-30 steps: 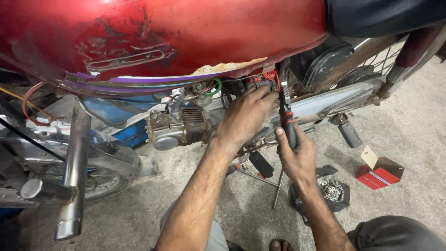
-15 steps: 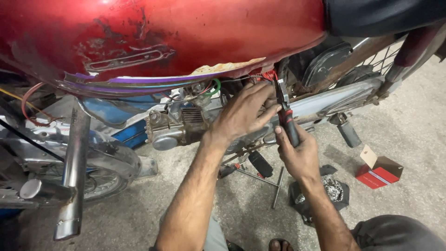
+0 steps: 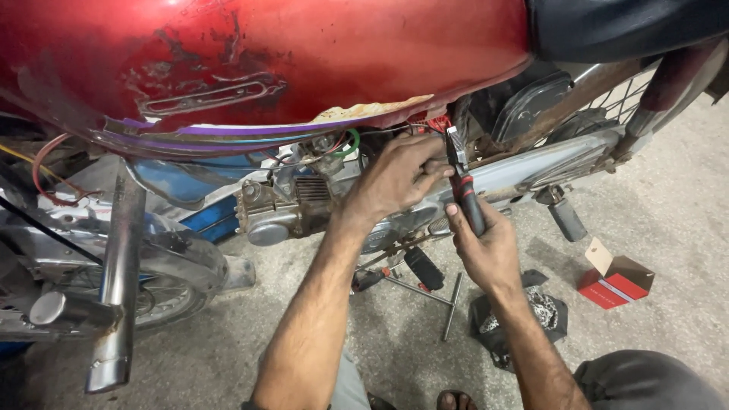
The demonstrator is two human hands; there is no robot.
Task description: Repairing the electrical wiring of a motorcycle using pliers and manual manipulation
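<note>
While my right hand [image 3: 492,254] gripped the red-and-black handles of a pair of pliers [image 3: 465,186], fingers pressed together around them, the pliers pointed upward with their metal nose at a small red connector [image 3: 437,123] tucked just under the rear edge of the red fuel tank [image 3: 304,61]. I could not tell whether the nose was closed on the connector or only touching it. My left hand [image 3: 399,178] was just left of the pliers, its fingers curled and pinching in close beside the nose; what they held was hidden.

To do this well, I judged I should keep the pliers in line with the connector and squeeze gently, steadying the wires with my left hand so nothing tore.

Below and left of my grip sat the engine [image 3: 277,212], with loose wires, a green one [image 3: 351,144] among them, above it. Under my hands on the concrete floor [image 3: 668,197] lay a T-handle wrench [image 3: 440,292] and a dark cloth holding a chain [image 3: 531,315]. Farther right stood an open red and white box [image 3: 616,279].

Compared with half a second before, my hands and the pliers sat in nearly the same place, and my left fingers had closed in tighter beside the nose.
</note>
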